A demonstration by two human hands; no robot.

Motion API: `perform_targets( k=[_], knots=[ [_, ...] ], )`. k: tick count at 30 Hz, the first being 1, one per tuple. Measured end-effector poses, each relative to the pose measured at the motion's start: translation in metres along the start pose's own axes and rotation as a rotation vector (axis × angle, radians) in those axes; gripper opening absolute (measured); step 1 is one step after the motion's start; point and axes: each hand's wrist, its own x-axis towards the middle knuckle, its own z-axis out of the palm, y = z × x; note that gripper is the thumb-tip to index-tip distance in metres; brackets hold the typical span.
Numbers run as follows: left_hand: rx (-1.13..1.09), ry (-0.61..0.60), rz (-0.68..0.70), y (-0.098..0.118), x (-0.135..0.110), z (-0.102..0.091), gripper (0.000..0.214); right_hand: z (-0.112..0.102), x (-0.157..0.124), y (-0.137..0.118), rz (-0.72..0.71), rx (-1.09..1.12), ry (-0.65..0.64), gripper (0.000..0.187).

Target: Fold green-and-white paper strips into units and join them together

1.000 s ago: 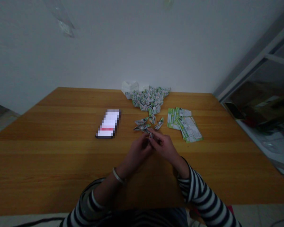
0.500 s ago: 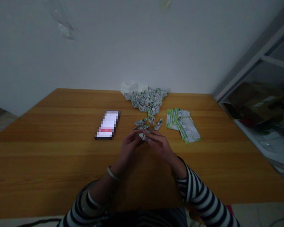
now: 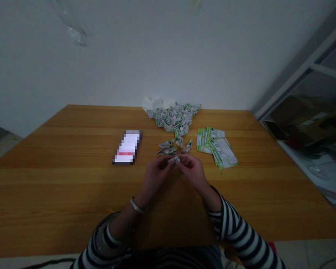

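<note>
Over the middle of the wooden table (image 3: 58,179), my left hand (image 3: 154,176) and my right hand (image 3: 193,172) meet, both pinched on one small folded paper piece (image 3: 174,160) printed green and white. A bracelet circles my left wrist. Just beyond my fingertips lie three loose folded paper pieces (image 3: 168,147). Further back sits a heap of several such pieces (image 3: 175,116). A stack of flat green and white slips (image 3: 217,148) lies to the right of my hands.
A phone (image 3: 127,147) with a lit screen lies left of the hands. A crumpled white thing (image 3: 152,101) sits behind the heap by the wall. A metal shelf frame (image 3: 310,69) with dim clutter stands beyond the table's right edge.
Both hands have shifted a little away from me and turned the folded piece between the fingers. Nothing else on the table has moved.
</note>
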Motion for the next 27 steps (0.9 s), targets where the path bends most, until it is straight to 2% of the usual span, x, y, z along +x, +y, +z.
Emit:
perform_targets(
  k=[4, 9, 13, 21, 24, 27],
  knots=[
    [0.287, -0.019, 0.077, -0.003, 0.001, -0.001, 0.026, -0.005, 0.002, 0.003, 0.072, 0.031, -0.010, 0.024],
    [0.345, -0.053, 0.180, -0.005, 0.003, -0.002, 0.020, -0.006, 0.003, 0.003, 0.009, -0.065, -0.009, 0.019],
    [0.352, -0.072, 0.184, -0.005, 0.002, -0.001, 0.017, -0.006, 0.002, 0.000, -0.035, -0.138, -0.002, 0.017],
    [0.099, 0.041, 0.082, -0.014, 0.002, 0.000, 0.016, 0.005, -0.003, -0.005, -0.010, 0.063, 0.093, 0.018],
    [-0.092, 0.040, -0.001, -0.018, 0.004, 0.001, 0.022, 0.007, -0.004, -0.007, -0.028, 0.172, 0.116, 0.019],
    [-0.235, 0.026, -0.097, -0.015, 0.005, 0.002, 0.024, 0.003, -0.003, -0.009, -0.032, 0.193, 0.115, 0.015]
  ],
)
